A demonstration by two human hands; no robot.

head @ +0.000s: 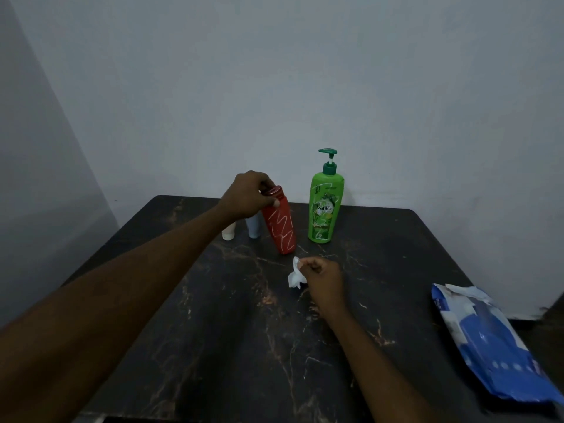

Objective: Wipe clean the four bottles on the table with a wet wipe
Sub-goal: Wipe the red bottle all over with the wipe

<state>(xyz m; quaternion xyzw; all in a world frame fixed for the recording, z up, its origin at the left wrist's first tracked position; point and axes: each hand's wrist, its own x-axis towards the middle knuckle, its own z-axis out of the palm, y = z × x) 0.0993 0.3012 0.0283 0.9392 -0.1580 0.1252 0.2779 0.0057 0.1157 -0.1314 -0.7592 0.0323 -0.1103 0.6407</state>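
Note:
My left hand (248,193) grips the top of a red bottle (280,227) with white zigzag lines, tilted with its base on the dark table (232,331). Behind my left wrist stand a small white bottle (228,233) and a pale blue bottle (253,228), both partly hidden. A tall green pump bottle (324,206) stands upright to the right of the red one. My right hand (322,277) pinches a crumpled white wet wipe (295,276) just above the table, in front of the red bottle.
A blue and white pack of wet wipes (491,340) lies at the table's right edge, its flap open. A grey wall (274,87) rises right behind the bottles. The table's left edge runs beside another wall.

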